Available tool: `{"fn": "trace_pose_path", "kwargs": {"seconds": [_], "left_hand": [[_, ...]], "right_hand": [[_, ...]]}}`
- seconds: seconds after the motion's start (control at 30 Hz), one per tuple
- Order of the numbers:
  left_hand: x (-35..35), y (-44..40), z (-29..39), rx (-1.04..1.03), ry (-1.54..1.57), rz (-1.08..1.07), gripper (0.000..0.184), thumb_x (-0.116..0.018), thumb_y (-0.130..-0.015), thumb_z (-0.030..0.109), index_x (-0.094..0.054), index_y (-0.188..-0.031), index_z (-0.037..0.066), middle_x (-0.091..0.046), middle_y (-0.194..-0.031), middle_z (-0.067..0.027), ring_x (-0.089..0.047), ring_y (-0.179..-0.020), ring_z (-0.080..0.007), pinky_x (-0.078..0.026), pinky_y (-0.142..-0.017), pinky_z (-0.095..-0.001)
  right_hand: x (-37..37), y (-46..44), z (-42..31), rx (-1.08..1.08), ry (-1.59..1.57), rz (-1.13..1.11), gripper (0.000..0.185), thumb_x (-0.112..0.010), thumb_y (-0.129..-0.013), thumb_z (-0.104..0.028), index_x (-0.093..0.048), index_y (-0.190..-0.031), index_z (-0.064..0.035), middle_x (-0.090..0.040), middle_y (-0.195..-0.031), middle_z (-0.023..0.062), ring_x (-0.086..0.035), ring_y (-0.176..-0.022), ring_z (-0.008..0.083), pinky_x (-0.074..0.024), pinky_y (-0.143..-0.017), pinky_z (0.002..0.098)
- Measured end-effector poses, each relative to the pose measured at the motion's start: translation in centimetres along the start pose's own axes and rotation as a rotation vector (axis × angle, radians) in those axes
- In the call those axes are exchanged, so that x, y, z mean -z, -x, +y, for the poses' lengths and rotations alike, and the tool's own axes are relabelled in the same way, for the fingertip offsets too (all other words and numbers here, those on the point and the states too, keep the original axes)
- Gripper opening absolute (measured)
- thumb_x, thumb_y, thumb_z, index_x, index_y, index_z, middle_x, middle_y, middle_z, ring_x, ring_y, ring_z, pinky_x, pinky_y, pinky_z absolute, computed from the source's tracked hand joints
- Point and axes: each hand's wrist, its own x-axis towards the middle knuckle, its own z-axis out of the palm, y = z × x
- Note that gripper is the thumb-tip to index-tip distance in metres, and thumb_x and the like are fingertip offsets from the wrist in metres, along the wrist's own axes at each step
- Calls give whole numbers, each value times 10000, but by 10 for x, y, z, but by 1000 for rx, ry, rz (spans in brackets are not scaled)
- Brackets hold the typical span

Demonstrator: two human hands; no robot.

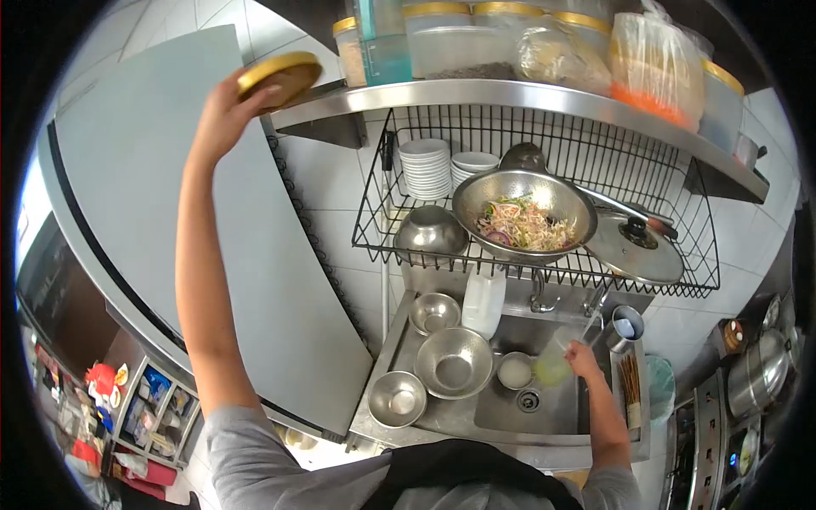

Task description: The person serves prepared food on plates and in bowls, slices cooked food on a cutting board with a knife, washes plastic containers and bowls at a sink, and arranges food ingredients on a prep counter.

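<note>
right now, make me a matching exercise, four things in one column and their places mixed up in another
Things:
1. yellow-rimmed lid
2. shredded food
3. translucent container
4. white dishes

Places:
A. in the right hand
B. stacked in the wire rack
C. in the left hand
D. in a metal bowl

Pairs: 1-C, 2-D, 3-A, 4-B

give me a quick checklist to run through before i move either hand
1. Lid secure: ok, the left hand grips the yellow lid by its edge, raised near the shelf.
2. Container over sink: ok, the right hand holds the clear container above the sink.
3. Sink floor free: not ok, a small round dish sits there.
4. Drain uncovered: ok, the drain shows.
5. Lid fits container: cannot tell.
6. Water off: cannot tell.
</note>
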Motion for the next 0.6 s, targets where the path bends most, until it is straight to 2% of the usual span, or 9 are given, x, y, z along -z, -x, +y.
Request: {"fn": "trace_pose_path", "kwargs": {"seconds": [0.07, 0.17, 0.23, 0.27, 0.33, 0.4, 0.47, 0.5, 0.6], "left_hand": [[18, 46, 32, 96, 29, 142, 388, -686, -942, 259, -624, -1155, -60, -691, -966, -81, -610, -888, -135, -498, -823, -299], [2, 137, 74, 83, 244, 192, 461, -661, -952, 285, -595, -1245, -64, -697, -1078, -113, -652, -992, -199, -511, -909, -345], [-38, 215, 77, 212, 520, -14, 603, -688, -931, 372, -533, -1351, -32, -664, -1174, -133, -642, -1061, -232, -506, -956, -379], [-58, 245, 103, 440, 633, -177, 603, -732, -907, 329, -525, -1365, -6, -644, -1196, -115, -619, -1084, -230, -500, -961, -384], [-129, 304, 115, 468, 543, -531, 478, -733, -910, 156, -538, -1315, -4, -620, -1194, -84, -592, -1090, -196, -487, -968, -340], [-207, 359, 136, 757, 917, -778, 428, -701, -949, 186, -545, -1307, 13, -632, -1123, -53, -565, -1034, -129, -489, -912, -316], [-268, 398, 164, 749, 1099, -822, 406, -689, -960, 199, -554, -1292, 8, -627, -1086, -21, -557, -1012, -110, -479, -899, -301], [-303, 423, 166, 675, 1160, -869, 408, -658, -969, 156, -530, -1331, 16, -621, -1119, -25, -554, -1037, -108, -480, -903, -305], [-345, 417, 201, 685, 1270, -991, 458, -649, -959, 155, -497, -1367, 14, -619, -1169, -52, -560, -1078, -133, -474, -938, -317]], "right_hand": [[-5, 9, 8, 18, 32, -13, 157, -626, -888, -140, -598, -961, -4, -658, -854, 218, -648, -816, 382, -500, -754, 456], [26, 33, -74, 86, 178, -97, 150, -623, -892, -139, -592, -953, -5, -659, -858, 216, -652, -826, 380, -500, -752, 457], [22, 38, -65, -31, 230, -17, 153, -634, -888, -140, -591, -955, -9, -661, -861, 215, -654, -829, 377, -502, -753, 456], [13, 45, -54, 19, 243, -76, 155, -636, -889, -142, -591, -954, -9, -665, -868, 212, -655, -835, 380, -504, -757, 457], [1, 32, -33, 152, 273, -167, 158, -641, -889, -145, -592, -951, -9, -673, -882, 204, -659, -848, 384, -509, -766, 458], [8, 35, -48, 34, 217, -181, 170, -648, -894, -162, -617, -990, -25, -690, -970, 186, -658, -911, 382, -515, -791, 460], [5, 23, -35, -59, 459, -77, 175, -647, -898, -162, -632, -1020, -37, -694, -1016, 177, -662, -941, 367, -520, -802, 453], [6, 29, -42, -86, 299, -30, 135, -659, -869, -141, -603, -912, -25, -678, -909, 178, -661, -877, 344, -507, -784, 443], [-4, 25, -17, 57, 127, -169, 146, -665, -863, -150, -605, -914, -26, -674, -900, 184, -660, -876, 365, -509, -767, 457]]}}
